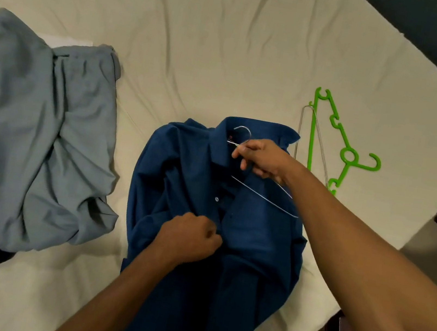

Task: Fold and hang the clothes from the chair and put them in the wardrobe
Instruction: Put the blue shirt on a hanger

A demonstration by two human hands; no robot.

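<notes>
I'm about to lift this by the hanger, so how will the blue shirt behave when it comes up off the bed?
Probably floppy: the blue shirt lies creased on the bed. Its open front may slip off the thin wire hanger. Likely light, since it is thin cloth.

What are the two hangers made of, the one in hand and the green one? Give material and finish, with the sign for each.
Wire hanger held by the right hand: looks like thin metal wire, silvery, catching glints of light. Green hanger on the bed sheet: probably moulded plastic, going by its uniform bright colour, thicker flat bars and moulded notches.
</notes>
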